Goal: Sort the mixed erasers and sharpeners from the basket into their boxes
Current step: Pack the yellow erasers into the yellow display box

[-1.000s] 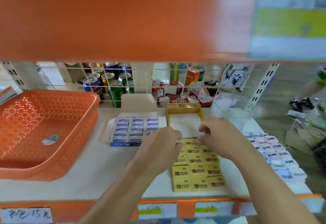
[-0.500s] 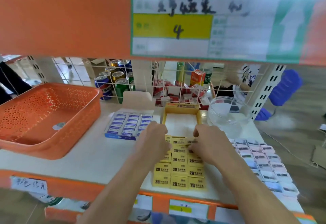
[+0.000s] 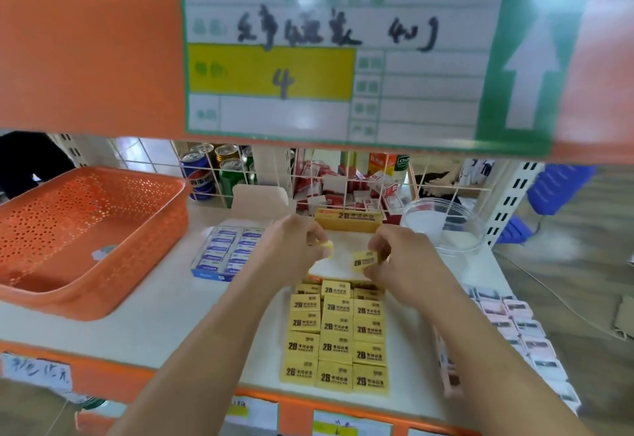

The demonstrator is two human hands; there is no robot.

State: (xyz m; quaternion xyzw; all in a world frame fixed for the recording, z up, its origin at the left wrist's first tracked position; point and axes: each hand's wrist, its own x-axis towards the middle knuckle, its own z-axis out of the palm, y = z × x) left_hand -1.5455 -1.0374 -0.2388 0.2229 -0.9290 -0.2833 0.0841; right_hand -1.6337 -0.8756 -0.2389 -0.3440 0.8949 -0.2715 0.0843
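Price label (image 3: 339, 61) w/ handwritten "4" hung on upper shelf edge (image 3: 89, 55). Drink cans (image 3: 219, 168) & red-white packets (image 3: 346, 188) sat behind wire grid (image 3: 154, 157), far side. Clear plastic tub (image 3: 442, 226) stood far right on white shelf (image 3: 164, 302).

The upper shelf edge (image 3: 92, 58) hangs low over the white shelf (image 3: 164, 302), leaving a shallow opening. An orange basket (image 3: 85, 230) blocks the left side, and a wire grid (image 3: 343, 175) closes the back. Bare surface lies between the basket and the blue eraser box (image 3: 226, 254). A clear tub (image 3: 442, 226) and rows of small packets (image 3: 514, 329) crowd the right.
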